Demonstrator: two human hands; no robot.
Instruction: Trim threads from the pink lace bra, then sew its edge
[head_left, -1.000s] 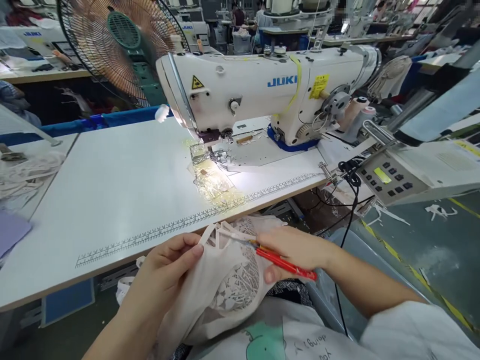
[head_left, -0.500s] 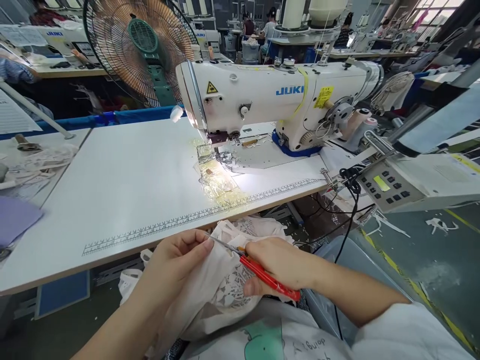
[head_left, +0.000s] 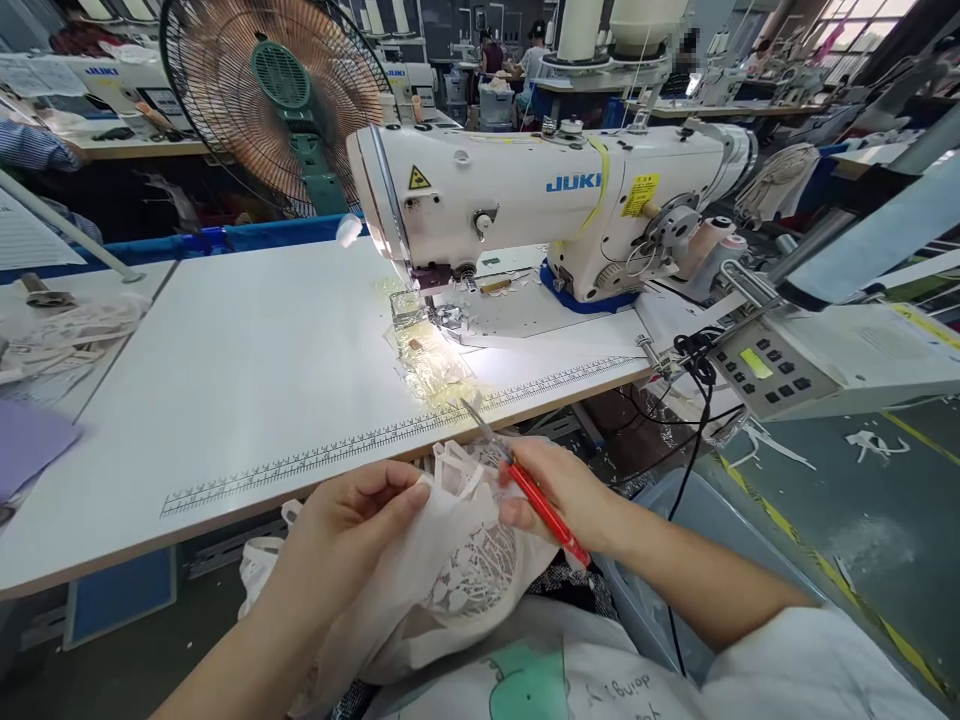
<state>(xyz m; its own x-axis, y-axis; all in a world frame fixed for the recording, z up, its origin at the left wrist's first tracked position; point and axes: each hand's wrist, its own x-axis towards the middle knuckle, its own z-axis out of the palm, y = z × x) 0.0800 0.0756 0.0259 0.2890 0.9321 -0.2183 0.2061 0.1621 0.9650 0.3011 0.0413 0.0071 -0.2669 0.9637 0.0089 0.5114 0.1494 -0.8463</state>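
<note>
Between thumb and fingertips, my left hand (head_left: 375, 520) pinches the edge of a pale lace-trimmed garment (head_left: 442, 540), which drapes over my lap below the table edge. My right hand (head_left: 555, 495) is closed round red-handled scissors (head_left: 541, 505). Their metal blades point up and to the left, over the table's front edge and apart from the cloth in my left hand. A lace panel of the garment (head_left: 480, 570) lies beneath the scissors. Part of the handles is hidden by my right fingers.
A white JUKI sewing machine (head_left: 510, 185) stands on the white table (head_left: 262, 350), which has a printed ruler. A control box (head_left: 776, 370) hangs at the right, near black cables. A grey-blue bin (head_left: 660, 590) sits by my right arm. Behind is a large fan (head_left: 277, 110).
The scissors have swung away from the cloth at my left fingertips, up and to the right, with blades now over the table edge. My left hand keeps its pinch almost in place.
</note>
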